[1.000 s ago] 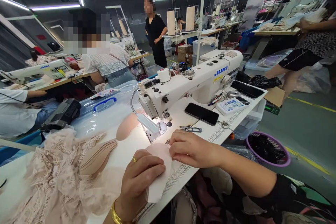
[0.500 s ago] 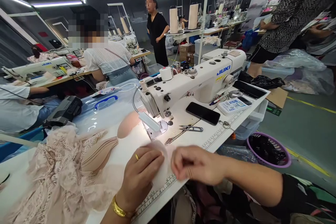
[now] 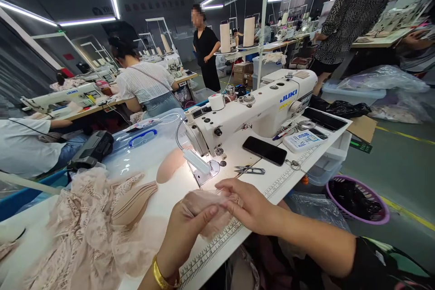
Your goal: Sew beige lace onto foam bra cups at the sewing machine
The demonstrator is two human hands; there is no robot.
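Lace piece (image 3: 207, 206): light, limp, likely to snag. Left hand (image 3: 190, 231) and right hand (image 3: 249, 206) fingers pinch its edges above the bench (image 3: 170, 190), beside sewing machine (image 3: 258, 104).

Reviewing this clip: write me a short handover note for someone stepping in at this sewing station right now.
Left hand: gripping the beige fabric piece from below.
Right hand: pinching the same piece at its right edge.
The piece is held above the table edge, in front of the sewing machine, not under its needle.
Stacked cups and lace pile lie to the left; snips to the right.
Done: piece picked up. Left: stitching.
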